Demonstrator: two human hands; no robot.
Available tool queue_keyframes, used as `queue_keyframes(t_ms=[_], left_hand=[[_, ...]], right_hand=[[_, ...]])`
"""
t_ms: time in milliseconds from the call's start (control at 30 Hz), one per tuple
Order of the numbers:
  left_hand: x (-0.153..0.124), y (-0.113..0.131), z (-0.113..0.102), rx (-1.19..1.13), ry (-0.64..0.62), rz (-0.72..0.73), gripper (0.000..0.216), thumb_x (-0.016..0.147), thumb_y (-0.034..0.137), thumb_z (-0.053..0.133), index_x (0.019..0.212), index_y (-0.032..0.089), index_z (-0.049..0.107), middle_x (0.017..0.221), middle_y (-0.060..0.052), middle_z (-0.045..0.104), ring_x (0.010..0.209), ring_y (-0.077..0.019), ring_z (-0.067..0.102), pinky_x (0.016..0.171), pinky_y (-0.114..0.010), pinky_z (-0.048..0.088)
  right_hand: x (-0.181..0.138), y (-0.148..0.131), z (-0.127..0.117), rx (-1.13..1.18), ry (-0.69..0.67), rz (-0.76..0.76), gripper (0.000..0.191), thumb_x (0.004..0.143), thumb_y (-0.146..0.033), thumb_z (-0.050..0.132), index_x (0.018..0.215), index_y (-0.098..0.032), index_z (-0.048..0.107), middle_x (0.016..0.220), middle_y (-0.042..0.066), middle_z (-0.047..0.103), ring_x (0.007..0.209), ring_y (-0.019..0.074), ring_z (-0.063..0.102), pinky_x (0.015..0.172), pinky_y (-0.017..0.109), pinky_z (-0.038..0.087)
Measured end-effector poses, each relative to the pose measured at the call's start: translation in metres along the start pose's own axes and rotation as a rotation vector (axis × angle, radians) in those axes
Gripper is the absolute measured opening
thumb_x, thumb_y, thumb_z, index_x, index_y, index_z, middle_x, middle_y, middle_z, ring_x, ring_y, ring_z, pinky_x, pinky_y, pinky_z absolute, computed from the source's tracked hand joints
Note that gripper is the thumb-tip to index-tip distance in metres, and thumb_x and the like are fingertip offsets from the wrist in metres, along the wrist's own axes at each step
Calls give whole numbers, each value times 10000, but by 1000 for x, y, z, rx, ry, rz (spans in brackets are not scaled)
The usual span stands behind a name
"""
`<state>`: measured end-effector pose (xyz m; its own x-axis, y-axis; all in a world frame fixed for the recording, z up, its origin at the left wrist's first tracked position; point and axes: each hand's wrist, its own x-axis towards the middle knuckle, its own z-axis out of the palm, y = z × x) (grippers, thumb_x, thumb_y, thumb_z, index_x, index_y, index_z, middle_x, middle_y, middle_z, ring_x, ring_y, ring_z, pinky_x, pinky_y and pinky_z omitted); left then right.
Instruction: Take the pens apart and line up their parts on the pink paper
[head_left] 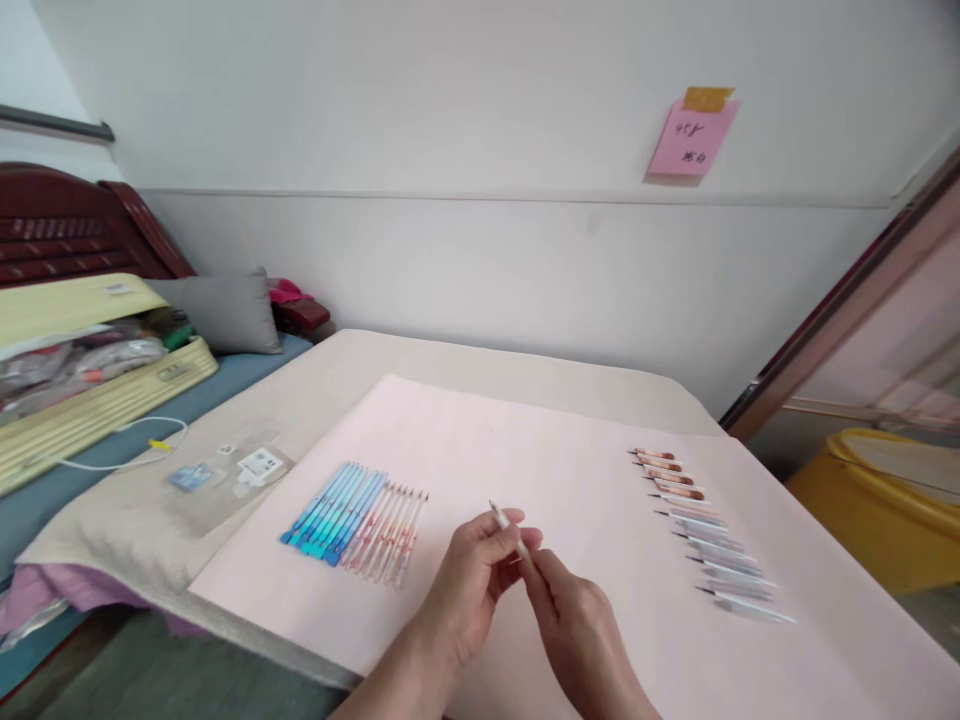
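A slim pale pen (502, 519) is held between my two hands over the pink sheet (480, 420), its narrow tip pointing up and away to the left. My left hand (480, 555) closes its thumb and fingers round the front part. My right hand (566, 600) pinches the rear end, which the fingers hide. To the left lies a row of blue pens (330, 510), and beside it several pale pens with reddish patterns (386, 535). On the right, brown-patterned pens (675, 478) and whitish pens (720, 560) form a column, tips to the left.
Clear plastic packaging (247, 475) lies left of the sheet on the beige-covered surface. Further left are a yellow box (112, 390) with bagged items and a grey pillow (232, 310). A pink note (691, 140) is taped to the wall. A yellow bin (885, 510) stands at right.
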<state>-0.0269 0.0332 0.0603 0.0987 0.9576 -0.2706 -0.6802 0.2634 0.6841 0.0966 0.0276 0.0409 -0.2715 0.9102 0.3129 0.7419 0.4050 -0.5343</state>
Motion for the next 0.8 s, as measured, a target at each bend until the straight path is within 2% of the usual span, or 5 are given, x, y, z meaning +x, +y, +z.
queue_keyframes(t_ms=[100, 367, 467, 567, 800], left_hand=[[-1, 3, 2, -86, -55, -16, 303, 740, 270, 597, 996, 108, 600, 947, -147, 644, 911, -218, 579, 843, -363, 412], [0, -2, -3, 21, 49, 76, 176, 695, 265, 651, 626, 148, 539, 685, -48, 621, 690, -132, 561, 742, -291, 418], [-1, 0, -1, 4, 28, 73, 137, 699, 266, 646, 729, 144, 591, 766, -68, 638, 756, -150, 574, 771, -304, 416], [-1, 3, 2, -59, -11, 40, 259, 699, 269, 641, 923, 141, 616, 927, -113, 643, 866, -191, 583, 833, -341, 408], [0, 3, -3, 62, 70, 90, 173, 676, 297, 665, 721, 148, 589, 775, -61, 637, 722, -133, 564, 723, -272, 415]], right_hand=[[4, -1, -7, 154, -59, 101, 279, 887, -383, 345, 713, -219, 487, 512, -43, 539, 423, 105, 452, 425, 193, 302], [0, -3, -4, 57, -71, 72, 286, 879, -415, 320, 718, -226, 460, 472, -45, 476, 388, 117, 386, 425, 221, 251], [0, -4, -6, 133, -74, 99, 291, 878, -419, 329, 691, -225, 438, 482, -48, 461, 407, 110, 370, 427, 214, 261], [2, -7, -9, 238, -89, 150, 307, 877, -422, 345, 653, -224, 414, 490, -55, 425, 441, 105, 349, 438, 206, 275], [1, -9, -8, 294, -119, 178, 305, 867, -415, 374, 631, -221, 384, 492, -66, 366, 464, 101, 303, 448, 214, 261]])
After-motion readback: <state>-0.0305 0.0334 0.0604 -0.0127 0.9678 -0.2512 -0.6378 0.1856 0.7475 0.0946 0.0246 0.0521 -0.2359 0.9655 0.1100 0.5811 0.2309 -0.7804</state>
